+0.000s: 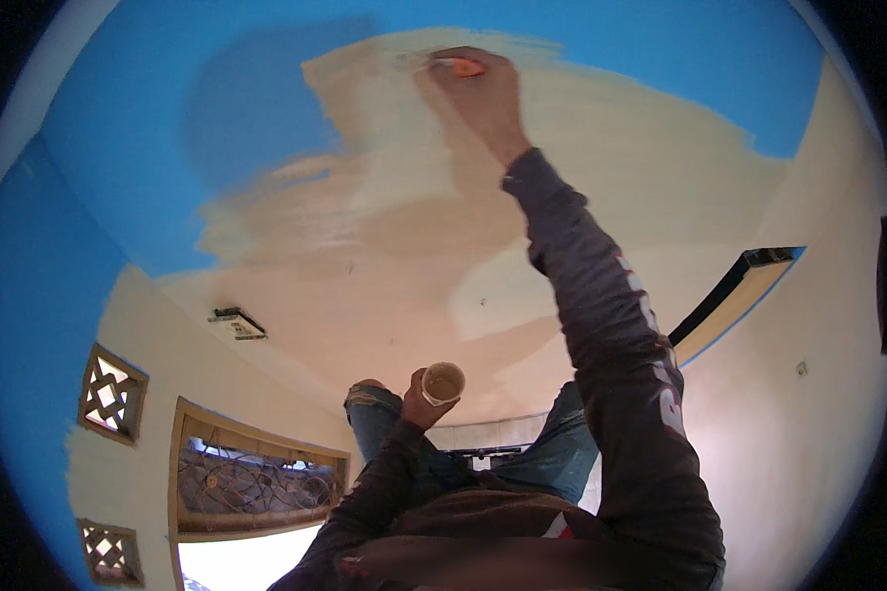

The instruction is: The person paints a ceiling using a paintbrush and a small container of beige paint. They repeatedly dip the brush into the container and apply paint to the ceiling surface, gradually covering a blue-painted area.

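Note:
My right hand [485,103] is raised at the top middle, gripping an orange-handled brush [465,67] against a large surface where pale cream paint [621,138] meets bright blue paint [660,39]; its bristles are too blurred to make out. Cream strokes run unevenly along the blue edge, and shadows fall across the surface. Low in the middle, my left hand [423,406] is wrapped round an upright-looking pale cup [444,382], whose beige inside shows. My legs in jeans [565,438] are bent below.
On the left, a blue and cream wall [30,325] has two lattice openings [112,392] and a wooden-framed doorway [177,473] with a scrollwork grille above it. A small dark-edged fixture [238,323] is mid-left. A long dark recess [719,303] and pale wall are at the right.

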`<control>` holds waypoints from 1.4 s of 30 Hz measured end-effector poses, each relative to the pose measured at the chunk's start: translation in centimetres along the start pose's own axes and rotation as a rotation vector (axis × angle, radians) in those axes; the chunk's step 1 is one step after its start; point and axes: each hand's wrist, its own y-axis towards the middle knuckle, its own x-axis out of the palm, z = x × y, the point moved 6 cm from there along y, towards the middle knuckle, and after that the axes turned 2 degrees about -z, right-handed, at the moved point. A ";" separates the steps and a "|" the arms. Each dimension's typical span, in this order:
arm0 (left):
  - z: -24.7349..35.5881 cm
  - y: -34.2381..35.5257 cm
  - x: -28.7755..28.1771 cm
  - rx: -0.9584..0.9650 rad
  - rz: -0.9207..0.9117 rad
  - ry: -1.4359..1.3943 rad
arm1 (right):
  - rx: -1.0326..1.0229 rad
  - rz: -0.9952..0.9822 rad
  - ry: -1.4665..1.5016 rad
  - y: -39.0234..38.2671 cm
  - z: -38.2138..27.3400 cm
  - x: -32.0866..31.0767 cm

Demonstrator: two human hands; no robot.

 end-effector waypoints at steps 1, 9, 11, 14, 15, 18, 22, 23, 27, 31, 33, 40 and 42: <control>0.1 -0.1 0.2 0.019 0.001 -0.012 | 0.032 0.004 -0.040 0.2 0.3 -2.2; 1.0 0.0 -0.5 0.080 -0.065 -0.042 | 0.112 0.106 -0.260 1.4 4.8 -19.6; 0.9 0.2 -0.7 0.079 -0.068 -0.032 | 0.121 0.153 -0.318 1.3 5.2 -23.4; 0.8 0.1 -0.7 0.055 -0.076 -0.036 | 0.176 0.193 -0.407 0.9 4.7 -27.4; 0.8 0.1 -0.7 0.047 -0.085 -0.042 | 0.208 0.200 -0.404 0.5 4.1 -28.6; 0.9 0.2 -0.8 0.080 -0.071 -0.067 | 0.238 0.231 -0.325 -0.3 2.0 -27.9; 0.1 0.2 -0.2 0.067 -0.083 -0.060 | 0.142 0.179 -0.135 -1.0 -2.2 -20.0; 0.4 0.4 0.0 0.063 -0.097 -0.058 | 0.138 0.116 -0.170 -0.9 -2.5 -17.9; 0.2 0.3 -0.2 -0.009 -0.108 -0.045 | -0.080 -0.074 -0.105 -1.0 -4.3 -6.0; -0.5 0.2 -0.1 0.042 -0.078 -0.049 | -0.171 -0.093 0.033 -1.2 -6.3 4.2; 0.1 0.0 -0.6 0.005 -0.074 -0.036 | -0.185 -0.105 0.041 -1.0 -6.3 8.2; 0.1 -0.3 -0.6 0.021 -0.009 -0.025 | -0.181 -0.101 -0.114 0.4 -4.9 9.7; -0.2 -0.3 -0.5 0.026 0.001 -0.044 | -0.166 -0.048 -0.070 0.5 -4.2 7.5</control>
